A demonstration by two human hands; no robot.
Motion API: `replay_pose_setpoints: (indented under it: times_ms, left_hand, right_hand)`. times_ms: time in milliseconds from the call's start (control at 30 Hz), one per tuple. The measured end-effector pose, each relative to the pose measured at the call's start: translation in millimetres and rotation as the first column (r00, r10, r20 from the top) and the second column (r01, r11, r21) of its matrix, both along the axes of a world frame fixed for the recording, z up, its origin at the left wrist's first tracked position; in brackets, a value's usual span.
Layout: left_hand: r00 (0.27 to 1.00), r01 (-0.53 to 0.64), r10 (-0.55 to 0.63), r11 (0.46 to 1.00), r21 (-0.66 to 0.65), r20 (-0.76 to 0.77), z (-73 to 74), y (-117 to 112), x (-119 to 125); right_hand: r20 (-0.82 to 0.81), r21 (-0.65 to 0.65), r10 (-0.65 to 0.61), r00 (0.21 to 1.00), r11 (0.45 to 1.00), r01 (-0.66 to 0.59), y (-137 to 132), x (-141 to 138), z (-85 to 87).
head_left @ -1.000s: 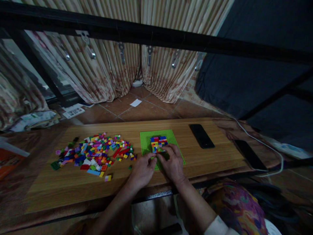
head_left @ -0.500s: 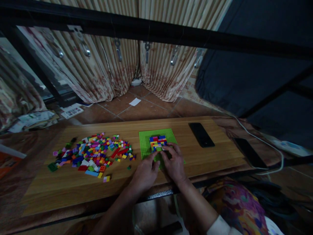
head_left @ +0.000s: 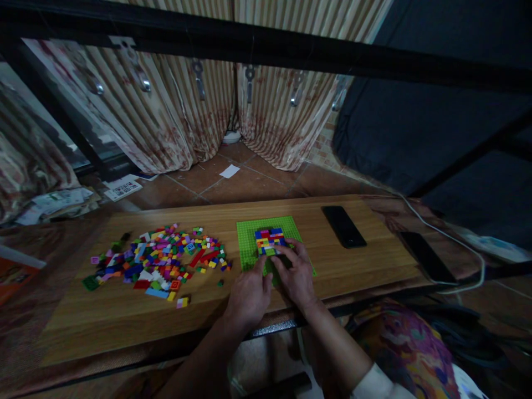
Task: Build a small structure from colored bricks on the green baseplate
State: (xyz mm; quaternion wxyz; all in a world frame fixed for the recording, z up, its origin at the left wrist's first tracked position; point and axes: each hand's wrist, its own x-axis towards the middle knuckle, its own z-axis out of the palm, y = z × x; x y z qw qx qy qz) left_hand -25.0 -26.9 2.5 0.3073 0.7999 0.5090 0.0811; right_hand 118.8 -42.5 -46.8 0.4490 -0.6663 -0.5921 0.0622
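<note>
Both your hands meet at the near side of the block build (head_left: 270,239)

The block build sits on the green baseplate (head_left: 246,235), right of the middle of the table (head_left: 124,327), between its far and near edges. It shows rows of blue, red, orange, yellow and white, with lime green along the side closest to you.

Your left hand (head_left: 248,299) reaches in over the table's near edge, index finger stretched to the near side of the build, thumb apart from it. Your right hand (head_left: 297,277) curves its fingers around the build's near right corner. You seem to be touching the build with both, but I cannot tell whether either one pinches a brick, as the fingertips are small and partly hidden.

To your left, loose bricks (head_left: 164,255) spread across the left half of the table. A small dark green brick (head_left: 220,282) lies apart, between them and your left hand. Toward the table's right edge lies a black phone (head_left: 344,226); a second phone (head_left: 428,257) lies beyond that edge, beside a white cable (head_left: 430,227).
</note>
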Motion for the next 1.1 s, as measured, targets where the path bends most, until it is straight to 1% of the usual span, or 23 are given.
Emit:
replay_pose_setpoints:
  times_ms: [133,467,667,867,1100]
  left_hand:
    - [1.000,0.007,-0.006,1.000,0.017,-0.030,-0.2,-0.9,1.4]
    - [0.993,0.034,-0.027,0.998,0.056,-0.112,-0.9,-3.6,2.1]
    - [0.992,0.058,-0.052,0.997,0.046,-0.116,-0.3,-4.9,3.6]
    - [0.995,0.056,-0.053,0.998,0.039,-0.085,-1.7,-5.1,3.0]
    - [0.989,0.085,-0.078,0.995,0.049,-0.128,-4.5,-4.8,4.4]
  right_hand:
    - [0.018,-0.004,0.007,1.000,1.000,-0.006,0.4,0.3,-0.7]
    - [-0.052,0.027,0.011,0.999,1.000,-0.010,2.0,1.8,-4.4]
    - [-0.095,0.013,0.027,0.995,1.000,-0.026,3.5,2.8,-2.5]
    - [-0.093,0.004,0.045,0.995,0.999,-0.045,3.3,3.5,2.7]
    - [-0.127,0.032,-0.002,0.992,0.999,0.006,2.7,-0.2,1.1]
